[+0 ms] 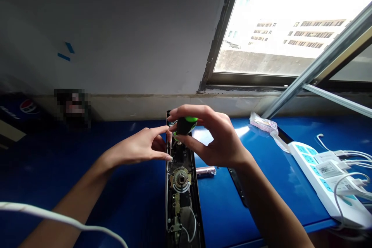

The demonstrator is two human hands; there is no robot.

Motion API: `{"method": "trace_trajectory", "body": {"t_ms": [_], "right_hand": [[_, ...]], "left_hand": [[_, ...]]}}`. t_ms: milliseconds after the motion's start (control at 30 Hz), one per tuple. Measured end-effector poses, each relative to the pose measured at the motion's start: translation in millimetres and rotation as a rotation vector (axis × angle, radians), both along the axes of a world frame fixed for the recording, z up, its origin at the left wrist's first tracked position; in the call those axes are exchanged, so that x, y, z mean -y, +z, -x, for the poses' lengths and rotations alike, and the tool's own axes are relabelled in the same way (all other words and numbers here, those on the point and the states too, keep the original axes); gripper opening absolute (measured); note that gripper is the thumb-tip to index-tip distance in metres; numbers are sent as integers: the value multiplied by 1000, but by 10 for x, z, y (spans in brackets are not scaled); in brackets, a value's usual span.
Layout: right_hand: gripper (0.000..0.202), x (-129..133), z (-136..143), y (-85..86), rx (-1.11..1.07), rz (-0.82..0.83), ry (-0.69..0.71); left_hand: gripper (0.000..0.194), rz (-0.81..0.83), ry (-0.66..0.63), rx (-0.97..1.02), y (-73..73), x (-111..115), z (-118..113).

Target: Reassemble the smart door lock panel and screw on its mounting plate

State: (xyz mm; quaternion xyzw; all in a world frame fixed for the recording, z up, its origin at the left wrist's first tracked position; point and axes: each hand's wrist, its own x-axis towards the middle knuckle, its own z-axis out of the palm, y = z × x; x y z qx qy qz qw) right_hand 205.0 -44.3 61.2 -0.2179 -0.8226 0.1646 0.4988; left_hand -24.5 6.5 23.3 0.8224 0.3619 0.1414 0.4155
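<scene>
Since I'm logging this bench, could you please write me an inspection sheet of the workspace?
Surface: blue table, glare right of the device
Job's things: long device, insides exposed; green-and-black tool above it
Clutter: pinkish cylinder, plastic packet, dark strip
Hands: right grips the tool; left at the device's left edge
Cables: several at the power strip; one white cable lower left
Surroundings: wall, window, metal frame
</scene>
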Motion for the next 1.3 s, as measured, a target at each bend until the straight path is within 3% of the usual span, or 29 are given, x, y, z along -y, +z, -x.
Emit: {"method": "trace_trajectory", "body": {"t_ms": [100, 200, 300, 367, 467, 600, 1067, 1300], "right_hand": [[50, 43, -91, 87, -108, -1, -44], [56, 90, -274, 204, -150, -10, -108], [50, 89, -494, 286, 59, 70, -200], [44, 42, -614, 289, 292, 197, -225], [37, -84, -714, 218, 461, 360, -223], [31, -235, -744, 91, 475, 424, -234], [35, -421, -807, -100, 480, 411, -211], [35, -405, -819, -89, 466, 417, -227]], "left_hand": [[36, -13, 28, -118, 77, 18, 16], [30, -239, 125, -82, 126, 80, -46], [19, -488, 147, 72, 99, 169, -197], [13, -555, 74, 153, 47, 224, -317], [24, -564, -38, 221, -35, 284, -467], [35, -568, -108, 234, -104, 312, -569], [36, -545, -121, 265, -166, 314, -677], [34, -541, -131, 279, -164, 289, -661]]}}
